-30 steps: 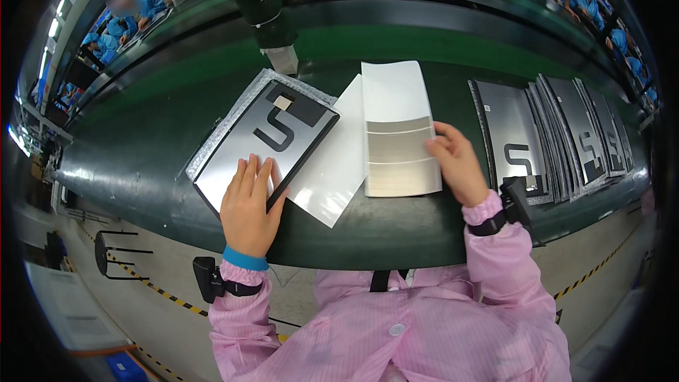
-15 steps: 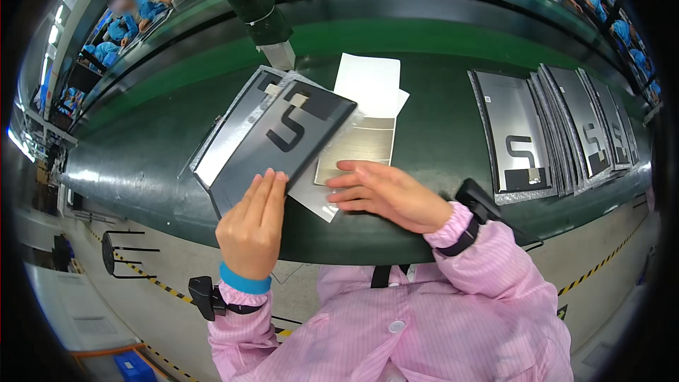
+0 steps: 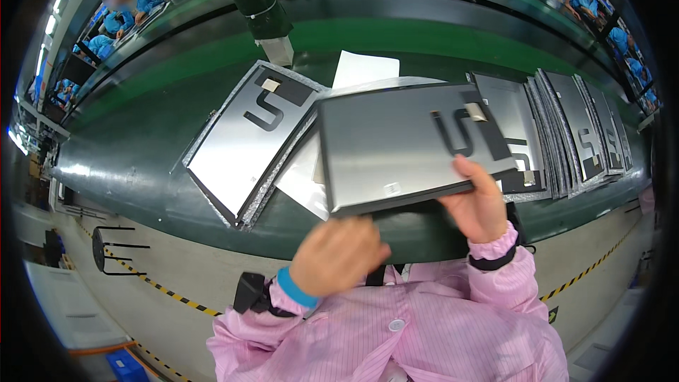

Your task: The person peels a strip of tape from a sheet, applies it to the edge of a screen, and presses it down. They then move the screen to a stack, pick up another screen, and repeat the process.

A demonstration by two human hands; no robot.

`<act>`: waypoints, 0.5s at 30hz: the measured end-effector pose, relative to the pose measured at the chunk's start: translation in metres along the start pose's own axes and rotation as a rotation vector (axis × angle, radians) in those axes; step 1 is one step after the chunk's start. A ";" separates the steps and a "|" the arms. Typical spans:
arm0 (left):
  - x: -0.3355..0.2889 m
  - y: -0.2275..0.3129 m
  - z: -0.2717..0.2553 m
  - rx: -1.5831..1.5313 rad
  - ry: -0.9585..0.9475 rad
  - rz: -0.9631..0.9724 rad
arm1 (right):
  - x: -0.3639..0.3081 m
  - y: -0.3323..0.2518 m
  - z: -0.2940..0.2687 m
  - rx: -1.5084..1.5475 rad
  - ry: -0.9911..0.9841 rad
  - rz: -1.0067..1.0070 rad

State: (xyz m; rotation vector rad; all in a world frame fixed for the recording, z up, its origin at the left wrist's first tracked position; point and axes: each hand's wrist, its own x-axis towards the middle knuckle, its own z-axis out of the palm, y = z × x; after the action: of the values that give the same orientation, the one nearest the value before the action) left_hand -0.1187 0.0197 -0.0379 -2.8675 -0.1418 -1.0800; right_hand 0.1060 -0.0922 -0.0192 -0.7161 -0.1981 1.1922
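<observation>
Here, R hand [image 3: 481,213] holds grey panel [image 3: 389,145]; blue bin [image 3: 126,366] btm L, contents unclear.

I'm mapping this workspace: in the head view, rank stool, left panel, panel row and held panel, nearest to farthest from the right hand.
1. Held panel: in the right hand
2. Panel row: to its right
3. Left panel: across to the left
4. Stool: far left

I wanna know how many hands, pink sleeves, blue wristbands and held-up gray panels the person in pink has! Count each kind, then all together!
Hands: 2
Pink sleeves: 2
Blue wristband: 1
Held-up gray panel: 1
Total: 6
</observation>
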 end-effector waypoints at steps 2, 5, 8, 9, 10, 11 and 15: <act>0.014 -0.018 0.017 -0.151 -0.158 -0.306 | -0.012 -0.015 -0.006 -0.010 -0.001 -0.103; 0.028 -0.042 0.040 -0.168 -0.291 -0.262 | -0.027 -0.019 -0.012 -0.005 0.082 -0.175; 0.028 -0.049 0.054 -0.123 -0.245 -0.172 | -0.043 -0.018 -0.022 -0.021 0.105 -0.152; 0.030 -0.050 0.051 -0.128 -0.243 -0.168 | -0.048 -0.017 -0.026 -0.022 0.101 -0.133; 0.032 -0.053 0.042 -0.175 -0.193 -0.327 | -0.054 -0.016 -0.024 -0.024 0.165 -0.107; 0.036 -0.056 0.034 -0.221 -0.146 -0.480 | -0.060 -0.015 -0.023 -0.020 0.168 -0.113; 0.045 -0.079 0.015 -0.393 0.222 -0.942 | -0.082 -0.014 -0.028 -0.007 0.247 -0.126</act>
State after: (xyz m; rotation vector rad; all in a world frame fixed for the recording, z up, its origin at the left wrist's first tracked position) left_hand -0.0845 0.1020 -0.0165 -2.9739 -1.5310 -1.6823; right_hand 0.0997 -0.1792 -0.0137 -0.8378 -0.0403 0.9736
